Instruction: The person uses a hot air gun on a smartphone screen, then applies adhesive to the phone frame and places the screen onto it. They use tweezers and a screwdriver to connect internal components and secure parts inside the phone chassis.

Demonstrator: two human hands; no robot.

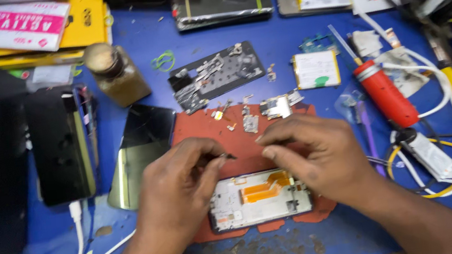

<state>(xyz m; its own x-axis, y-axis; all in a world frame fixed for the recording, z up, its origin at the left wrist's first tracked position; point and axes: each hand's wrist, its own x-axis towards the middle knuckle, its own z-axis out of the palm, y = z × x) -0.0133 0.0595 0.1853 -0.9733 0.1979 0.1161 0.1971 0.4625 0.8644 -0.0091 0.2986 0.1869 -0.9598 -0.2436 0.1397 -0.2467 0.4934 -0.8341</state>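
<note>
An opened phone frame (257, 199) with orange flex cables lies on a red-brown work mat (196, 126), near the front edge of the blue table. My left hand (178, 187) hovers over its left end, thumb and fingers pinching a small dark part (229, 156). My right hand (309, 153) is just above the frame's right end, fingers curled and pinched together; whether they hold anything is too small to tell. Several tiny metal parts and small boards (276, 106) lie scattered at the mat's far edge.
A black inner phone plate (216, 75) lies beyond the mat, a dark screen panel (144, 150) to its left, a black phone (59, 144) farther left. A capped bottle (115, 73), a battery (316, 69), a red-handled tool (384, 93), white cables and boxes crowd the table.
</note>
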